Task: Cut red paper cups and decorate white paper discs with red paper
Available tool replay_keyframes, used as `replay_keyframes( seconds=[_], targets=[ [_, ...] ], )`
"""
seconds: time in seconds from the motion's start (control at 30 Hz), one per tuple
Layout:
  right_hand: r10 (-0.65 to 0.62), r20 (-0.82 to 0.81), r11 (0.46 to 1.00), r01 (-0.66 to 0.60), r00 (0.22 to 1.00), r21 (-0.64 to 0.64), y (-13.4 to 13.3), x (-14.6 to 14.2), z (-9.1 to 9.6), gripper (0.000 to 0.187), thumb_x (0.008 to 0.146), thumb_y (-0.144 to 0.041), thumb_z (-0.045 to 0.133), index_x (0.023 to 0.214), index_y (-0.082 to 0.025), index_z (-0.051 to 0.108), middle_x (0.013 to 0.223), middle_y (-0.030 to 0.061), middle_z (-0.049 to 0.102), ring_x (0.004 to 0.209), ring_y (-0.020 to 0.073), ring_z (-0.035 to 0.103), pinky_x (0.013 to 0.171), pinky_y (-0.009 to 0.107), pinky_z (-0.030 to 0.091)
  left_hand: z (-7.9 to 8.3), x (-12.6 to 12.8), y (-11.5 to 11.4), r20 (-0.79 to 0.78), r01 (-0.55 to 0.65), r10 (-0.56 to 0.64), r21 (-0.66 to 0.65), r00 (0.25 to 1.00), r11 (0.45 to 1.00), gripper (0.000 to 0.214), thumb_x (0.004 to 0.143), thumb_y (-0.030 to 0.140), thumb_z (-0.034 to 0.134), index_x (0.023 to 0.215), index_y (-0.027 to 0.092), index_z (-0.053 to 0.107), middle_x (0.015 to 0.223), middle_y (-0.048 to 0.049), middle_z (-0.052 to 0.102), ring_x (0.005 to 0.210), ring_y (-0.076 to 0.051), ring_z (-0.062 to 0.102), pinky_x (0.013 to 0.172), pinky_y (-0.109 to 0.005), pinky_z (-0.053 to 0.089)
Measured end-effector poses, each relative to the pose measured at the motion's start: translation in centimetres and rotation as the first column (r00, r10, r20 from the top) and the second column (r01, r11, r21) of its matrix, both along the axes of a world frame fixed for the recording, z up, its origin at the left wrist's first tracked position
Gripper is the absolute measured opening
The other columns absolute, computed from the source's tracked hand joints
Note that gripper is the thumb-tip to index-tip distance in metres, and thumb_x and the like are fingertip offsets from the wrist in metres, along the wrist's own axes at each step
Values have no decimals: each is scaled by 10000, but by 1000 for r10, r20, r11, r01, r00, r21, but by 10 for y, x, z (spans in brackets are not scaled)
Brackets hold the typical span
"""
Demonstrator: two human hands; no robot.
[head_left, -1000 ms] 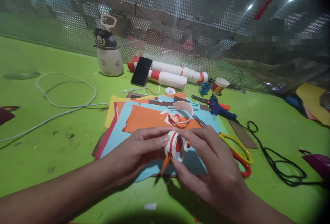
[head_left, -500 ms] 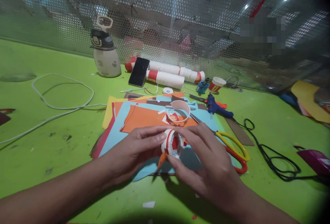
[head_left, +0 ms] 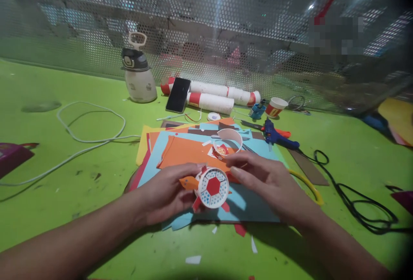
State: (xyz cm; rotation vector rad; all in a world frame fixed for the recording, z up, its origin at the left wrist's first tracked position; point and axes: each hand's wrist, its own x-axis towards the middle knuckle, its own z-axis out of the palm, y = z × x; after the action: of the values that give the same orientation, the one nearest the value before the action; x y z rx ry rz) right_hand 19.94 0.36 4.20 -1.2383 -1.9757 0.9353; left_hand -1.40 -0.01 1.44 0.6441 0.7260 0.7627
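Note:
My left hand (head_left: 172,192) grips a small paper-cup turtle (head_left: 213,187) by its left side. Its round face has a red hexagon and blue dots between dark lines; an orange paper head points left and red paper bits stick out around the rim. Just to the right, my right hand (head_left: 263,179) is apart from the turtle, thumb and fingers parted with nothing seen between them. Beneath both lies a stack of coloured paper, with a light blue sheet (head_left: 254,202) and an orange sheet (head_left: 187,153). A curled white paper strip (head_left: 229,138) rests beyond the hands.
A blue glue gun (head_left: 279,136) with a black cord lies at right, near yellow-handled scissors (head_left: 308,185) partly hidden by my right hand. Behind are stacked paper cups (head_left: 211,103), a phone (head_left: 178,95), a bottle (head_left: 140,80) and one cup (head_left: 275,107). A white cable (head_left: 92,142) loops at left.
The turtle has turned so its dotted round face points towards me. My right hand has let go of it and moved off to the right. The view has shifted slightly.

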Motion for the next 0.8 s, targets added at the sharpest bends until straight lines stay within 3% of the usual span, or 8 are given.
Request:
replay_keyframes(
  seconds=[0.1,0.2,0.33,0.5,0.67,0.8],
  targets=[
    [100,-207,936,-162,973,-312,-2,-5,3,211,917,-351,595,1034,-200,685,1047,51,712,973,199,660,834,340,533,-2,0,1,77,56,-50,-72,996,996,134,779,274,674,820,147,673,666,-4,612,502,-90,533,502,-204,476],
    [112,-305,872,-241,946,-427,-6,-9,5,223,922,-366,594,1004,-186,697,930,35,705,875,170,651,788,315,516,-2,-1,2,94,79,-70,-95,993,992,107,792,261,652,832,162,639,655,4,596,494,-92,533,476,-199,454],
    [67,-334,836,-235,940,-495,-6,-10,0,264,891,-418,634,911,-160,692,770,0,630,710,126,565,687,272,453,-3,-1,2,79,133,-125,-110,989,985,101,818,263,613,772,173,610,600,8,581,477,-94,542,469,-198,445],
    [-4,-382,790,-231,924,-568,-4,-10,-10,312,828,-443,707,819,-136,655,703,-16,588,648,103,504,630,245,387,-6,2,2,58,203,-199,-75,978,976,181,832,323,600,779,156,641,556,-16,604,457,-119,567,448,-215,432],
    [-80,-410,795,-190,908,-576,-4,-10,-13,321,818,-443,718,802,-135,629,666,-37,554,604,85,460,585,229,346,-4,-1,8,-45,-19,17,-27,999,999,311,852,454,617,787,151,650,698,-25,618,570,-124,565,575,-261,475],
    [-64,-334,830,-135,940,-541,-4,-11,-8,338,809,-472,709,776,-150,614,649,-36,547,605,100,467,586,245,362,3,-8,12,-117,-43,67,194,991,980,372,887,477,541,851,135,682,849,-75,646,737,-176,591,683,-297,467]
  ],
)
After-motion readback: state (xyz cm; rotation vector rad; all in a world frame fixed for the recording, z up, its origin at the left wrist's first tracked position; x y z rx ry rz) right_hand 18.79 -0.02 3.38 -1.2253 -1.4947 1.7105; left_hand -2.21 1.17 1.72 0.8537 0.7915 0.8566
